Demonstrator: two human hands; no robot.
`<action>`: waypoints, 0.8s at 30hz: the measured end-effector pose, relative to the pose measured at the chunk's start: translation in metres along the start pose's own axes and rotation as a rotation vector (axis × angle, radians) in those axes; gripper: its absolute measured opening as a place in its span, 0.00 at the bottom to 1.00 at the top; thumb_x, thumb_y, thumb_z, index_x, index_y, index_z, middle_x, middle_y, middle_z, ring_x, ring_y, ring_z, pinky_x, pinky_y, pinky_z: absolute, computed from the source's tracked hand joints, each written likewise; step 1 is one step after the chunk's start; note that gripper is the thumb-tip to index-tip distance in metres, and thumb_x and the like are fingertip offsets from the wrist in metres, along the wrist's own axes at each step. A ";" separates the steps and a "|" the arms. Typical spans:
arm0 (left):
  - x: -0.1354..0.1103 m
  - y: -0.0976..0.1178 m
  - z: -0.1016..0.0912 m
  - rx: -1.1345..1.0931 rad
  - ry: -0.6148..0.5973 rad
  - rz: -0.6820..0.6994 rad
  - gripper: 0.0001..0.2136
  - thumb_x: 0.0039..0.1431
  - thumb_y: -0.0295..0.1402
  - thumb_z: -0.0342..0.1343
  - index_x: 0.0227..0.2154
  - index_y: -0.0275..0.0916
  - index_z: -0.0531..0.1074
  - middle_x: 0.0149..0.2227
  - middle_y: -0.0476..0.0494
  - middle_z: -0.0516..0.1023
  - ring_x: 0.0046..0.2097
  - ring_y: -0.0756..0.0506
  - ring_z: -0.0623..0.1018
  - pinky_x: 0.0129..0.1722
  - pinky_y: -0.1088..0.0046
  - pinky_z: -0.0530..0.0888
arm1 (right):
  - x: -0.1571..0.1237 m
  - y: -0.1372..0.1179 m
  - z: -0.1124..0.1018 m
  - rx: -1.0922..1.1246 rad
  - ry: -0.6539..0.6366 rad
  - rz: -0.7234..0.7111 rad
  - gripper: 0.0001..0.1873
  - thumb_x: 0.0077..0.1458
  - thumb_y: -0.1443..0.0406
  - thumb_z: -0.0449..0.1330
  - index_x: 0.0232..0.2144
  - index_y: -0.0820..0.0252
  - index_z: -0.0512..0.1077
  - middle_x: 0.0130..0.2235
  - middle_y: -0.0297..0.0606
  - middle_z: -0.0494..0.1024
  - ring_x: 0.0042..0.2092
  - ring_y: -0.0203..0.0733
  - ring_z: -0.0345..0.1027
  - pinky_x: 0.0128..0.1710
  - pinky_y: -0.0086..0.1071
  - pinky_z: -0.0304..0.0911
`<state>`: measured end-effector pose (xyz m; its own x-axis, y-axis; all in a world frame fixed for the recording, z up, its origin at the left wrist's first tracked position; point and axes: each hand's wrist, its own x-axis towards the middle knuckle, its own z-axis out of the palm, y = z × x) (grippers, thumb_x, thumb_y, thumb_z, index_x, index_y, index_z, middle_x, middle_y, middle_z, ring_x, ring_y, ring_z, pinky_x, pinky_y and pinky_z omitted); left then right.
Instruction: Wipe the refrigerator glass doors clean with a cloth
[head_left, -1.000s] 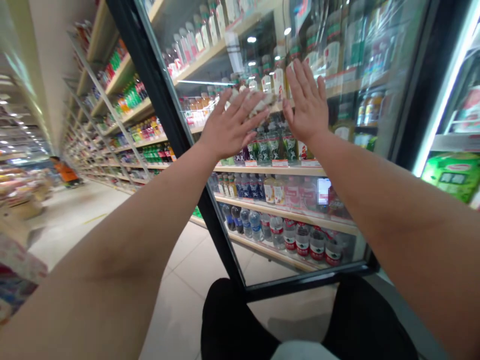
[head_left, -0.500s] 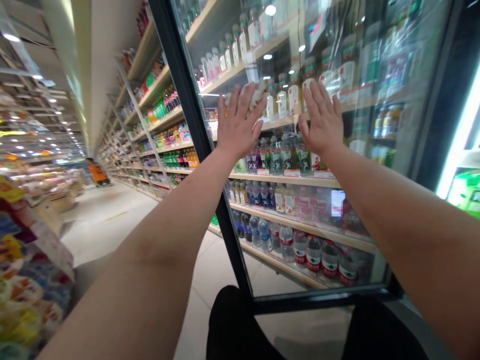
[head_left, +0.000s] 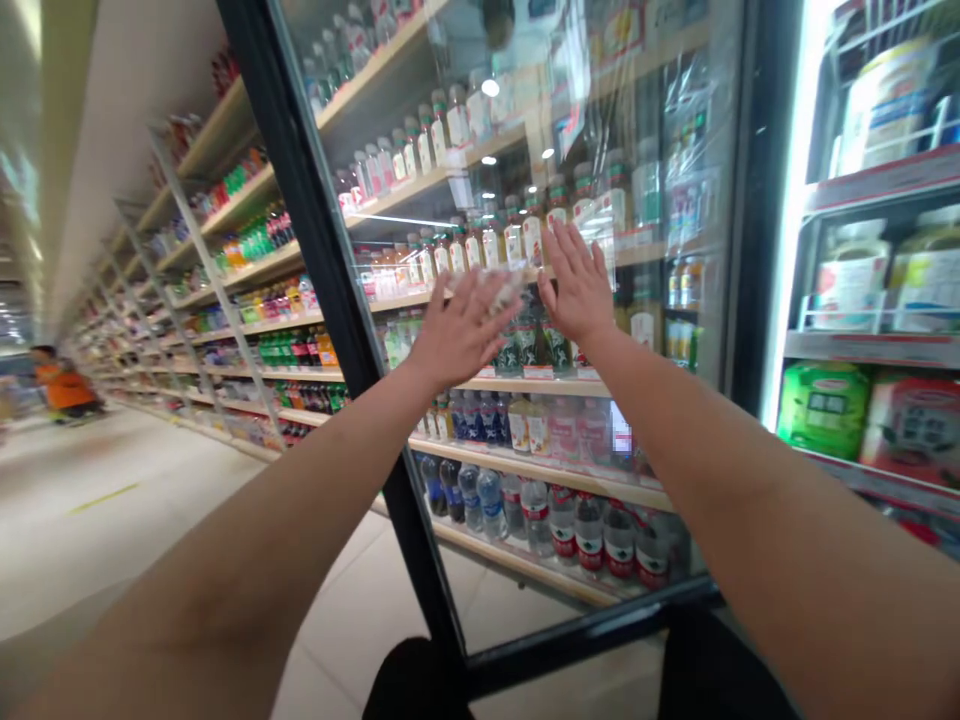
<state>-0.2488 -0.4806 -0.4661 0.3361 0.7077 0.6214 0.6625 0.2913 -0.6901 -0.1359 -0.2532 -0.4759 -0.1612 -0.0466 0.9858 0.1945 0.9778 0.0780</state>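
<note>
A glass cooler door with a black frame stands ajar before me. My left hand lies with fingers spread over a crumpled whitish cloth against the glass. Only the cloth's edges show past the fingers, blurred. My right hand rests flat on the pane, up and to the right of the left one, fingers stretched and nothing in it. Through the glass, shelves of bottled drinks are visible behind both hands.
To the right is the lit cooler interior with jugs and a green pack. Long drink shelves run off to the left. A person in orange is far down the aisle. My dark-clothed knees are near the door's bottom edge.
My left hand has slid down the glass with the cloth, now lower than the right hand. The view has turned right, showing more of the cooler interior. The right hand stays flat on the pane.
</note>
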 end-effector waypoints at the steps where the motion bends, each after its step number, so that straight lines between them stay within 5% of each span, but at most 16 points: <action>1: -0.001 0.003 0.001 -0.007 -0.061 0.096 0.29 0.74 0.40 0.51 0.74 0.59 0.54 0.76 0.56 0.47 0.77 0.41 0.40 0.76 0.41 0.39 | 0.000 0.000 0.000 -0.001 0.004 -0.002 0.35 0.69 0.56 0.41 0.75 0.56 0.51 0.76 0.39 0.52 0.77 0.46 0.41 0.76 0.55 0.41; 3: -0.001 0.005 0.000 0.008 -0.096 0.107 0.26 0.75 0.40 0.48 0.73 0.58 0.57 0.76 0.58 0.48 0.77 0.43 0.44 0.77 0.47 0.40 | -0.001 0.000 0.001 -0.003 0.009 -0.001 0.35 0.69 0.56 0.40 0.75 0.56 0.51 0.76 0.38 0.52 0.77 0.46 0.41 0.76 0.54 0.41; 6: 0.003 0.006 -0.003 0.080 0.059 -0.254 0.24 0.78 0.39 0.43 0.73 0.48 0.59 0.77 0.51 0.44 0.77 0.36 0.40 0.76 0.43 0.39 | -0.001 -0.001 -0.001 -0.003 0.003 0.008 0.35 0.69 0.57 0.41 0.75 0.56 0.51 0.76 0.37 0.52 0.77 0.45 0.41 0.76 0.53 0.40; 8: 0.003 0.010 -0.001 0.095 0.128 -0.375 0.25 0.77 0.40 0.45 0.73 0.44 0.60 0.77 0.47 0.43 0.77 0.33 0.38 0.75 0.39 0.40 | -0.001 -0.002 -0.002 -0.004 -0.011 0.013 0.35 0.69 0.57 0.41 0.75 0.56 0.50 0.76 0.38 0.52 0.77 0.46 0.40 0.76 0.53 0.40; 12: -0.004 0.013 0.004 0.033 -0.071 0.101 0.28 0.73 0.38 0.53 0.73 0.52 0.58 0.76 0.49 0.49 0.77 0.38 0.42 0.75 0.39 0.46 | 0.000 -0.002 -0.002 -0.017 -0.029 0.015 0.35 0.69 0.58 0.41 0.75 0.59 0.51 0.77 0.40 0.50 0.78 0.47 0.39 0.77 0.52 0.39; 14: -0.005 0.005 0.000 0.032 -0.086 0.170 0.29 0.73 0.36 0.53 0.73 0.53 0.57 0.76 0.50 0.51 0.77 0.39 0.44 0.75 0.42 0.46 | 0.000 -0.001 -0.001 -0.016 -0.021 0.011 0.35 0.70 0.57 0.41 0.75 0.58 0.51 0.76 0.40 0.51 0.77 0.47 0.40 0.77 0.53 0.40; 19: -0.003 -0.005 -0.009 0.094 0.174 -0.352 0.28 0.74 0.36 0.49 0.74 0.45 0.57 0.77 0.47 0.47 0.77 0.36 0.39 0.76 0.40 0.41 | 0.000 -0.001 0.000 -0.003 -0.002 0.016 0.35 0.69 0.56 0.40 0.75 0.56 0.51 0.76 0.38 0.52 0.77 0.46 0.41 0.77 0.53 0.39; 21: -0.008 0.005 -0.005 0.075 0.100 -0.217 0.27 0.74 0.37 0.49 0.73 0.46 0.58 0.77 0.46 0.44 0.77 0.37 0.37 0.76 0.41 0.39 | 0.000 -0.001 0.000 -0.007 -0.007 0.016 0.35 0.69 0.56 0.41 0.75 0.57 0.52 0.76 0.38 0.52 0.77 0.46 0.41 0.77 0.52 0.39; 24: -0.013 0.013 0.001 0.021 -0.082 0.191 0.25 0.74 0.39 0.49 0.71 0.55 0.60 0.76 0.57 0.48 0.77 0.47 0.40 0.77 0.56 0.37 | 0.000 -0.002 -0.001 -0.012 -0.003 0.012 0.35 0.68 0.57 0.42 0.75 0.57 0.51 0.76 0.38 0.52 0.77 0.45 0.41 0.77 0.52 0.40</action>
<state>-0.2452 -0.4853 -0.4840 0.3976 0.8014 0.4469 0.5779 0.1596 -0.8003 -0.1355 -0.2550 -0.4761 -0.1618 -0.0342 0.9862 0.2077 0.9758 0.0679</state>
